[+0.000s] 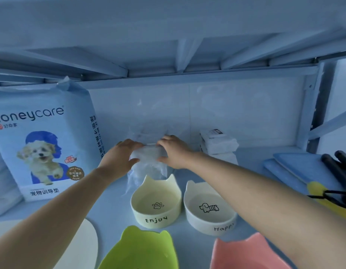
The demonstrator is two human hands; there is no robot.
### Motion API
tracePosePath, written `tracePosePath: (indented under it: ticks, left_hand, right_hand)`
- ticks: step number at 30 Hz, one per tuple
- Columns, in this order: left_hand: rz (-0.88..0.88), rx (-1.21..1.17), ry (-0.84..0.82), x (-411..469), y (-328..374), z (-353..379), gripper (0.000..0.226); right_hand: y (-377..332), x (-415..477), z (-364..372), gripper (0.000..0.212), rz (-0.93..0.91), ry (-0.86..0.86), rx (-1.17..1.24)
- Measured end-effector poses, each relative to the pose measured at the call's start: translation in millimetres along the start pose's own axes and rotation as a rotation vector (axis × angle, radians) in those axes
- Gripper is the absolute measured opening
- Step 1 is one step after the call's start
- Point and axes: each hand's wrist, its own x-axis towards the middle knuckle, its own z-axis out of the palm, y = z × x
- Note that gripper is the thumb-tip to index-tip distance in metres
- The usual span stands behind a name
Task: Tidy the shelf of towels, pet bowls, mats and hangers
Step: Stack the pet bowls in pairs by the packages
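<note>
The shelf (114, 206) is crowded: a tall pack of pet pads (42, 144) stands at the left, and a cream bowl (156, 204) and a white bowl (209, 210) sit side by side. The left hand (119, 158) and right hand (174, 152) curl round the ends of a plastic-wrapped bundle (147, 152) near the back, just behind the cream bowl. Its loose wrap trails down towards that bowl's rim, so it may snag and drag the bowl, or the slick film may let the bundle slip.

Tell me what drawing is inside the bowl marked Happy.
The Happy bowl shows a black-lined striped dog; head view.
</note>
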Motion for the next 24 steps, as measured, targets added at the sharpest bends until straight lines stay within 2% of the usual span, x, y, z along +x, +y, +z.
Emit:
tracePosePath:
  ticks: [5,20,24]
  left_hand:
    - [0.024,-0.027,0.026,9.0,0.5,5.2,0.045]
    - [0.144,-0.071,-0.008,47.3,70.5,38.9,0.043]
    - [0.155,-0.075,-0.011,50.6,75.8,41.5,0.043]
  right_hand:
    - [-0.1,2.1,10.3,0.037,0.040,0.015,-0.019]
    - [69.4,-42.0,-10.3,0.052,0.197,0.052,-0.016]
    - [76.6,-44.1,-8.4,0.050,0.209,0.064,-0.021]
